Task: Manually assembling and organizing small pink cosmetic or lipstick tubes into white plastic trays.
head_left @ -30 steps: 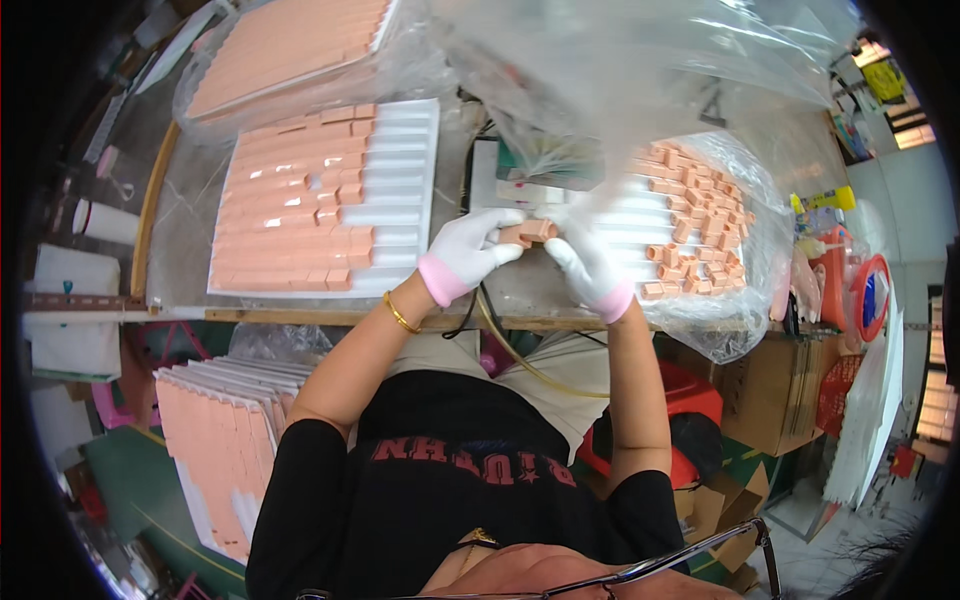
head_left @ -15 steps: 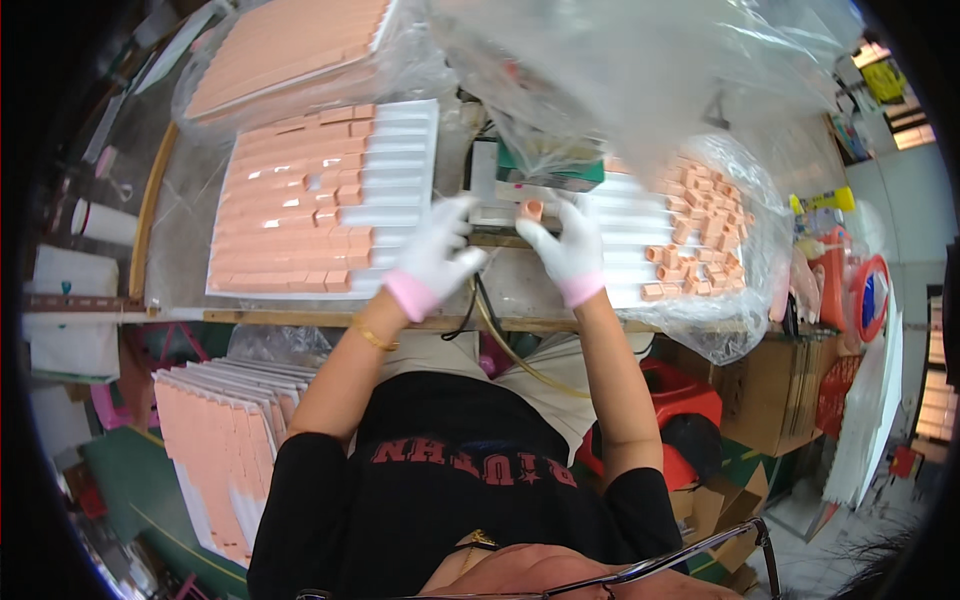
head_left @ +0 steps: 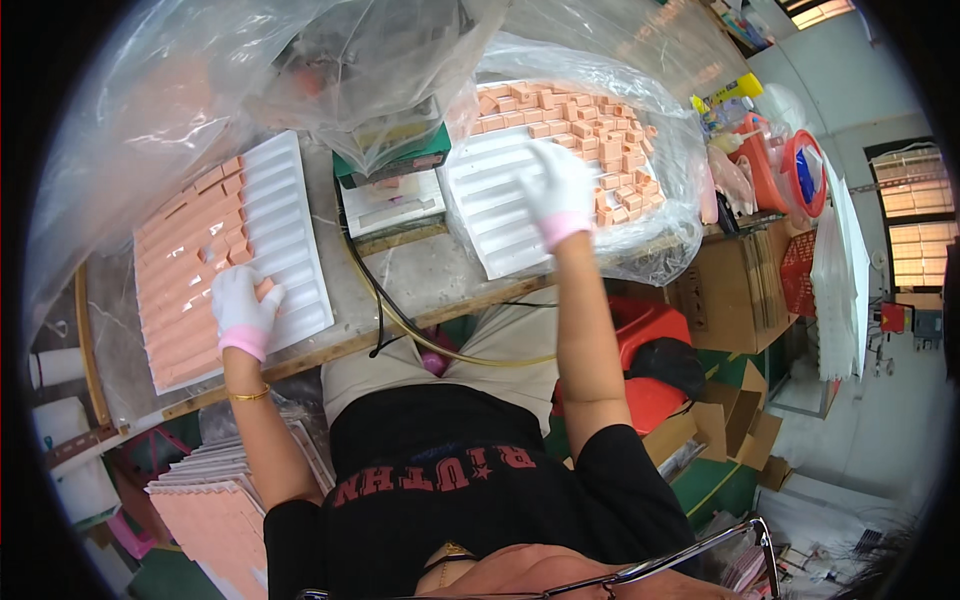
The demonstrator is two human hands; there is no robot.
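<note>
Left hand: gloved hand [head_left: 243,303] at the left tray [head_left: 285,215], fingertips at a small pink piece [head_left: 264,289]; whether its grip is clamped on the piece or merely touching, one cannot tell.
Right hand: gloved hand [head_left: 558,185] over the right tray [head_left: 490,195], blurred; whether its grip is apart or together cannot be told.
Left tray: lies on the counter [head_left: 425,268]; pink rows [head_left: 180,285] occupy its left part, with one gap, while grooves at right remain bare.
Right tray: loose pink pieces [head_left: 612,150] crowd its far and right sides, unaligned.
Writing: red lettering [head_left: 437,480] across the black shirt [head_left: 420,425].
</note>
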